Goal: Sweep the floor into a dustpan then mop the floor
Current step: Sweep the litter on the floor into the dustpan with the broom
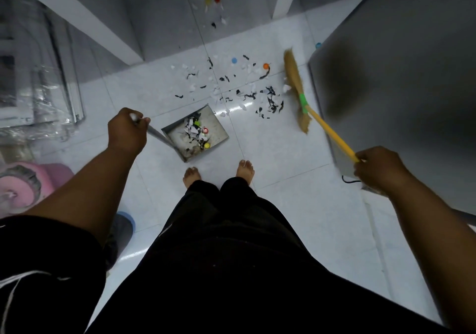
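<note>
Left hand (pixel 126 130) fisted round dustpan (pixel 197 133) handle, pan on floor (pixel 283 153) holding scraps. Right hand (pixel 378 171) grips yellow broom (pixel 298 86) stick, bristles beside scattered litter (pixel 231 84).

No legible text, label, brand, number or sign appears on any surface in the head view; all visible items are unmarked or too blurred to read.

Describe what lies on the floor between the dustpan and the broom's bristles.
In the head view, loose black and white scraps litter the tiles between dustpan and bristles, with a blue cap and an orange cap farther out.
</note>
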The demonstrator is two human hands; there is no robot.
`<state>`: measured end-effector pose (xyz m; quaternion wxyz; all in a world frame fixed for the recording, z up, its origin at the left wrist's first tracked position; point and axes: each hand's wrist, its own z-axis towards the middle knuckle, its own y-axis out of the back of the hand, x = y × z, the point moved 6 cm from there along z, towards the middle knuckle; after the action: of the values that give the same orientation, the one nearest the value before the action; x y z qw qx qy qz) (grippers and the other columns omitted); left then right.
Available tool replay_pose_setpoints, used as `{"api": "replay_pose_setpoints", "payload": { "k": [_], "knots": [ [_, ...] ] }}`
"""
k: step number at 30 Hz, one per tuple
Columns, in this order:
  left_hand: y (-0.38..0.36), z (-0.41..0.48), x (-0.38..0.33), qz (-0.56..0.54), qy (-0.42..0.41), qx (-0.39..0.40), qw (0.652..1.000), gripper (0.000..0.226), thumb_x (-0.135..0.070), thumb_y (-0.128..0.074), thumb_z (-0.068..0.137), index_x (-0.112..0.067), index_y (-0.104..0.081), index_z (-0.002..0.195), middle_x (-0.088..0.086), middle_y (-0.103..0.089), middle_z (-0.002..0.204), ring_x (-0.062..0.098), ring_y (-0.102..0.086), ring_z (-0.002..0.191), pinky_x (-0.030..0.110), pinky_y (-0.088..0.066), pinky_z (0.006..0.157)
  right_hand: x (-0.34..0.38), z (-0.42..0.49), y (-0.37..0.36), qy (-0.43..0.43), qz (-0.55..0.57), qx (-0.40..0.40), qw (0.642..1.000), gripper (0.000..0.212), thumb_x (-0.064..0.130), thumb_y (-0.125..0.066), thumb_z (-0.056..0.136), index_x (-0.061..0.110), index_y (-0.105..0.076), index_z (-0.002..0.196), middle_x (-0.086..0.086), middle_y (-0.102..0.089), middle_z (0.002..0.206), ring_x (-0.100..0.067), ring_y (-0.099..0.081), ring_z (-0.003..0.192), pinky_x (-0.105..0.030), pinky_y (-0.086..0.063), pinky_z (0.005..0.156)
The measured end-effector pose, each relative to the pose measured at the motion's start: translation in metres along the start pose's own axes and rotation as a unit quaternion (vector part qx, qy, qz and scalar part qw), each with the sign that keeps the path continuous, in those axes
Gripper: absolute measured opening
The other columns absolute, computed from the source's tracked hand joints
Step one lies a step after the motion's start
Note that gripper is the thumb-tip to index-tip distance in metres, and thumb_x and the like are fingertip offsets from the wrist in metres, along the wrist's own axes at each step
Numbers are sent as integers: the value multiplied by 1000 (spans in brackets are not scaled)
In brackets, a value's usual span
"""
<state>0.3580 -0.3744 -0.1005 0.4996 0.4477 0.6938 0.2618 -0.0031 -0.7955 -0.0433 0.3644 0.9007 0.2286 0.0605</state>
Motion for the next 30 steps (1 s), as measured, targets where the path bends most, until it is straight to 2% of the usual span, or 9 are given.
{"api": "replay_pose_setpoints", "payload": {
  "k": [3, 7, 11, 14, 16, 19, 23, 26, 30],
  "knots": [
    [3, 2, 3, -4, 4, -3, 1000, 25, -23, -64, 92, -4, -62, 109, 14, -66, 111, 28, -60, 107, 23, -40, 83, -8, 6, -6, -31, -2, 24, 999, 16, 8, -59, 82, 4, -71, 92, -14, -69, 78, -27, -64, 64, -28, -50, 60],
    [4, 1, 12, -10, 3, -7, 1000, 25, -22, -64, 92, -2, -62, 108, 15, -66, 111, 27, -60, 106, 20, -39, 82, 25, 30, -17, -51, 7, 66, 996, 12, 9, -64, 82, -1, -70, 82, -17, -69, 71, -30, -67, 64, -31, -53, 61],
    [5, 0, 25, -3, 8, -8, 1000, 25, -22, -64, 92, -2, -62, 108, 15, -66, 110, 27, -61, 105, 20, -39, 82, 87, 39, -29, -27, 32, 113, 993, 17, 5, -58, 84, -6, -71, 82, -16, -73, 82, -27, -67, 65, -29, -48, 57],
    [7, -2, 34, 6, 3, -9, 1000, 27, -22, -64, 92, -1, -61, 108, 17, -66, 110, 31, -61, 107, 25, -43, 88, 119, 28, -30, -23, 97, 126, 987, 18, 0, -49, 88, -9, -65, 84, -16, -71, 82, -16, -59, 41, -17, -41, 38],
    [10, -4, 39, 4, 6, -9, 1000, 28, -23, -64, 92, 0, -61, 109, 18, -66, 111, 33, -60, 108, 30, -44, 91, 128, 16, -25, -18, 121, 134, 983, 18, -1, -48, 89, -9, -64, 89, -16, -69, 78, -12, -54, 32, -14, -37, 34],
    [15, -5, 47, -2, 18, -14, 1000, 29, -23, -64, 92, 0, -61, 110, 18, -66, 112, 32, -60, 108, 24, -41, 87, 126, 0, -6, 14, 71, 115, 991, 14, 2, -55, 86, -3, -67, 91, -16, -71, 78, -19, -58, 47, -18, -39, 39],
    [22, -4, 59, -28, 40, -24, 999, 27, -20, -64, 93, 0, -60, 111, 16, -66, 113, 28, -60, 108, 16, -37, 82, 112, -8, 25, 47, 28, 68, 996, 8, 7, -61, 82, 13, -67, 84, -12, -71, 70, -24, -62, 52, -31, -52, 51],
    [21, -5, 67, -40, 54, -31, 997, 26, -19, -63, 93, -1, -60, 111, 15, -65, 113, 26, -60, 107, 14, -37, 81, 110, 4, 44, 60, -19, 36, 997, 10, 11, -61, 83, 13, -71, 80, -11, -71, 65, -25, -63, 50, -28, -49, 49],
    [17, -1, 72, -46, 47, -38, 997, 28, -20, -63, 93, 0, -60, 112, 17, -65, 114, 27, -60, 108, 18, -40, 85, 132, 47, 53, 60, -98, 3, 993, 16, 11, -60, 85, 3, -72, 78, -14, -70, 66, -29, -67, 59, -32, -55, 58]
  ]
}}
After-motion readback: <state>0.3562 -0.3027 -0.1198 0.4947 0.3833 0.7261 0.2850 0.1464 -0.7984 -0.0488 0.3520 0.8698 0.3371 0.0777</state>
